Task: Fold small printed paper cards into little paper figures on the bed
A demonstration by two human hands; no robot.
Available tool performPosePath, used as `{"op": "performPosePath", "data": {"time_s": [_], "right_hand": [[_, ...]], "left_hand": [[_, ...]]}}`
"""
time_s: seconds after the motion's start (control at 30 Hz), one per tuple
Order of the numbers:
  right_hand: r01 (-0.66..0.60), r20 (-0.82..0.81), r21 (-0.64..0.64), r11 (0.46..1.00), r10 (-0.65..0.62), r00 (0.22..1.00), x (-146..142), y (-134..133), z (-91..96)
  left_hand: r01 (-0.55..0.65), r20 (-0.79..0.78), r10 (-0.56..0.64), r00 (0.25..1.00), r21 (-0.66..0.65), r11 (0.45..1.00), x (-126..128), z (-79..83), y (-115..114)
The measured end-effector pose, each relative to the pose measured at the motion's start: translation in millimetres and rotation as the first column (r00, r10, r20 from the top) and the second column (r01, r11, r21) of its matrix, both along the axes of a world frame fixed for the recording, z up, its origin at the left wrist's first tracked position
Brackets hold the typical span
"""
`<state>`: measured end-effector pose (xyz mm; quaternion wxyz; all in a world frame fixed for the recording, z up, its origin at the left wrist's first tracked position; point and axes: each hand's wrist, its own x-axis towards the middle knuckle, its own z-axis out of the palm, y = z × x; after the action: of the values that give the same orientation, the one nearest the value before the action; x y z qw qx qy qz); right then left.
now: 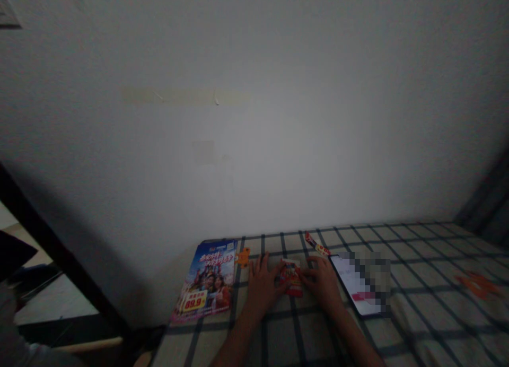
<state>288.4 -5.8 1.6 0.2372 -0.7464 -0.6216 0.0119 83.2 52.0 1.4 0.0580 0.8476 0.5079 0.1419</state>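
A small red packet (291,280) lies on the checked sheet (417,314) between my two hands. My left hand (262,282) rests flat with its fingers spread, its thumb side touching the packet's left edge. My right hand (323,283) lies on the sheet at the packet's right edge, fingers stretched toward it. A torn red-and-yellow strip (317,244) lies just beyond my right hand.
A colourful flyer (207,286) with a price tag lies left of my left hand, with a small orange piece (242,257) at its upper corner. A phone (358,288) lies right of my right hand. A pale wall rises behind; a dark bed rail (59,255) runs at left.
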Motion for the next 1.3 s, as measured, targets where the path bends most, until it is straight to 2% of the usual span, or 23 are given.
{"op": "performPosePath", "data": {"time_s": [0.33, 0.5, 0.87, 1.0, 1.17, 1.3], "right_hand": [[0.089, 0.046, -0.051, 0.995, -0.086, 0.995, 0, 20, 7.1], [0.105, -0.001, 0.004, 0.994, -0.105, 0.994, 1, 25, 5.5], [0.156, 0.002, 0.068, 0.985, -0.157, 0.988, -3, 24, -1.8], [0.147, -0.015, 0.107, 0.983, -0.147, 0.989, 0, 28, -6.8], [0.072, -0.016, 0.193, 0.978, -0.07, 0.997, 4, 30, -10.3], [0.066, -0.027, 0.174, 0.982, -0.062, 0.998, 3, 28, -9.7]], "left_hand": [[-0.006, 0.009, 0.006, 1.0, -0.009, 1.0, 0, -2.4, 1], [0.0, 0.009, 0.0, 1.0, -0.014, 1.0, 0, -1.4, 0], [-0.015, -0.001, 0.015, 1.0, -0.002, 1.0, 1, -3.5, 0], [-0.013, -0.033, 0.013, 0.999, -0.013, 1.0, 1, -1.8, -1], [-0.025, -0.02, 0.025, 0.999, 0.002, 1.0, 2, -3.0, -1], [-0.029, -0.019, 0.029, 0.999, -0.003, 1.0, 2, -3.3, -2]]}}
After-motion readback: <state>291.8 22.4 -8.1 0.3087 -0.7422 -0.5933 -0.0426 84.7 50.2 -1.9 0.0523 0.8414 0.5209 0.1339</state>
